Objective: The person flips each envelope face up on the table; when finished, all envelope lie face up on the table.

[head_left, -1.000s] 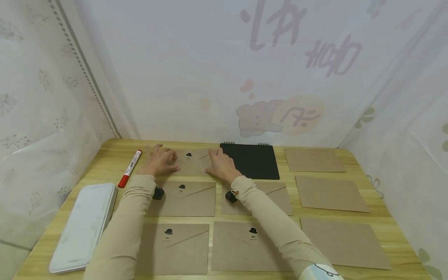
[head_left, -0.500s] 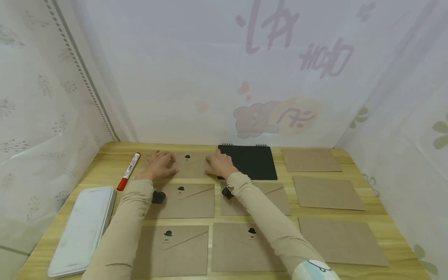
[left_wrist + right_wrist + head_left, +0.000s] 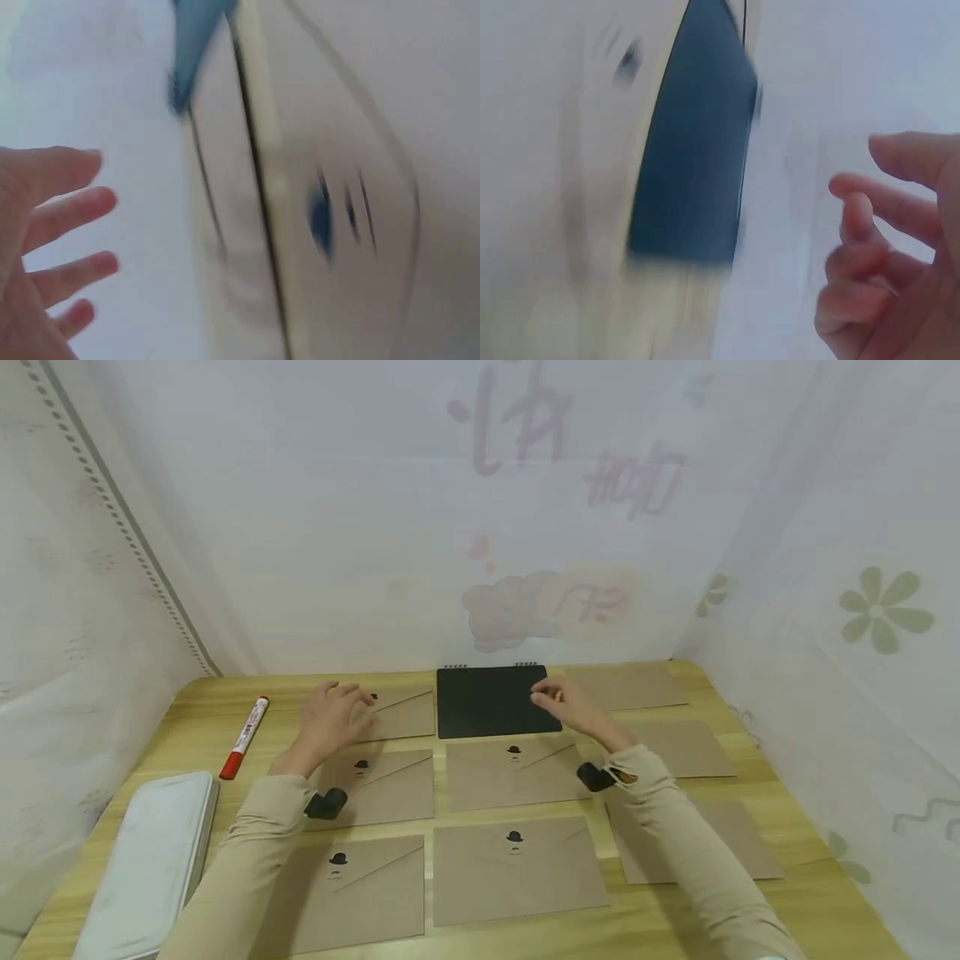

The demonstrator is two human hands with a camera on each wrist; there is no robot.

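Observation:
In the head view my left hand [image 3: 327, 722] hovers over the left part of the back-left kraft paper envelope [image 3: 408, 718], which has a hat print and a diagonal flap line. Its fingers are spread and hold nothing, as the left wrist view shows. My right hand [image 3: 573, 706] is raised over the right edge of a black spiral-bound notebook [image 3: 491, 702]. Those fingers [image 3: 855, 262] are loosely curled with nothing between them. The back-right plain envelope [image 3: 637, 685] lies just beyond the right hand.
More hat-printed envelopes lie in rows nearer, one front left [image 3: 367, 902], one front middle [image 3: 517, 877]. Plain brown envelopes [image 3: 675, 747] form the right column, partly under the right sleeve. A red-capped marker [image 3: 244, 739] and a white case [image 3: 150, 860] lie at left.
Both hands have come off the back-left envelope. My right hand has swung right across the notebook; the left has lifted slightly. The head view has turned right.

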